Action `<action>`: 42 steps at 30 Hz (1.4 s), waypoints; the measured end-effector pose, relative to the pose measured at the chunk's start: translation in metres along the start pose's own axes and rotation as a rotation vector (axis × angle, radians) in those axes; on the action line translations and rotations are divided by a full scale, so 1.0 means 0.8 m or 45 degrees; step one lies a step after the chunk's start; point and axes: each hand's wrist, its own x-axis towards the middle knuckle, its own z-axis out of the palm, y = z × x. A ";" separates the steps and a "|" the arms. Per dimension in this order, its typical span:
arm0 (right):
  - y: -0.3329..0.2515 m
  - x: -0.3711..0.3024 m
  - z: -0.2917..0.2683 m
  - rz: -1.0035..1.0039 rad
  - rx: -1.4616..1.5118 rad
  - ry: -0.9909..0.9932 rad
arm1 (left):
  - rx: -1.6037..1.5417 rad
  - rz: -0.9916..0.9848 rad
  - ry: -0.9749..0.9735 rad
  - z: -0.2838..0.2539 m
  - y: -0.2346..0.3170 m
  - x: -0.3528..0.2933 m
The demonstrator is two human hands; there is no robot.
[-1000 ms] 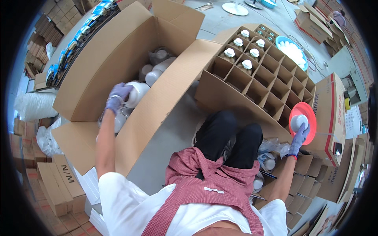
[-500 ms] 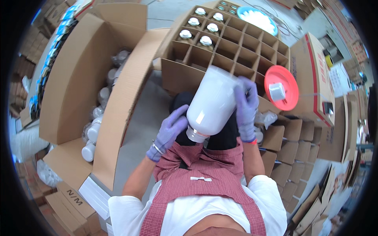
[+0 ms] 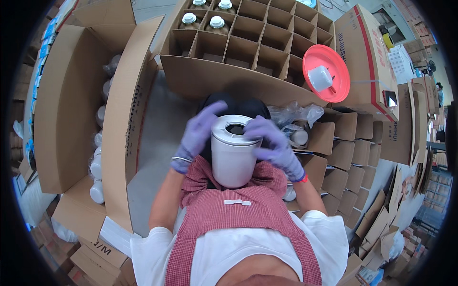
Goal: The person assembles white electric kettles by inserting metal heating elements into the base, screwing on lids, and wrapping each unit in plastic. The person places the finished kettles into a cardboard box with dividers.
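Note:
A white cylindrical plastic container (image 3: 234,164) stands on my lap, its top ring around a round dark opening that faces up. My left hand (image 3: 200,131), in a purple glove, is beside its upper left with fingers stretched, apart and blurred. My right hand (image 3: 276,143), gloved the same way, has its fingers spread at the upper right edge of the container; they overlap the rim, and whether they touch it I cannot tell. Beyond my knees, a divided carton (image 3: 210,66) holds several brown bottles (image 3: 217,25) with white caps in its far left cells.
To the left, an open carton (image 3: 71,114) contains white-capped bottles (image 3: 97,190) in clear plastic. A red lid (image 3: 341,71) with a white cup (image 3: 319,77) rests at the divided carton's right corner. Cardboard dividers (image 3: 343,157) and clear plastic bags (image 3: 298,114) lie to my right.
The white container, tilted between both hands with its neck toward me, now stands upright on my lap. Both hands have moved in around its top, and my view has shifted.

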 end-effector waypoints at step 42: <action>0.167 0.385 -0.063 -0.199 -1.678 0.226 | 0.561 0.393 -0.365 0.013 -0.004 0.132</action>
